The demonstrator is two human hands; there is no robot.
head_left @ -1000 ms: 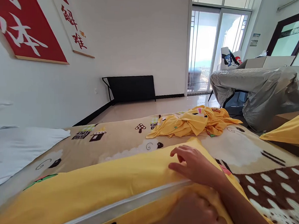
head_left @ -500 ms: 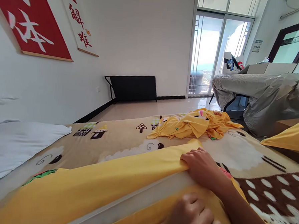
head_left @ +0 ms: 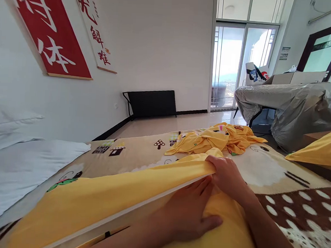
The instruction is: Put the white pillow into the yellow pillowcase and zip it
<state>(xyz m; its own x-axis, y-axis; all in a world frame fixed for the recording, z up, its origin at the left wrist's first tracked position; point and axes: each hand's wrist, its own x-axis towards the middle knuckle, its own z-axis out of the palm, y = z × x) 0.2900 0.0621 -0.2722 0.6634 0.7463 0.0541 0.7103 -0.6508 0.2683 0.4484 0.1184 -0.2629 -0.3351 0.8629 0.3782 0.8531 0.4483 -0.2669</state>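
A yellow pillowcase [head_left: 101,192] with a green printed patch lies across the near part of the bed. A pale strip with a white edge shows along its long opening; I cannot make out exactly what is inside. My right hand [head_left: 227,177] is closed on the pillowcase's far right corner, lifting the fabric a little. My left hand [head_left: 187,210] reaches in from below, fingers stretched out and thumb apart. Its fingertips go to the opening's edge just beside my right hand and are partly hidden in shade there.
A crumpled yellow printed cloth [head_left: 211,139] lies at the bed's far side. White pillows [head_left: 41,165] are at the left, and a yellow cloth corner [head_left: 319,148] at the right. A covered table [head_left: 294,105] and a black folded frame [head_left: 152,104] stand beyond.
My left hand has moved from the near edge, where it was curled, forward to the opening, its fingers now extended. My right hand keeps the corner, slightly raised. The view has shifted left and up.
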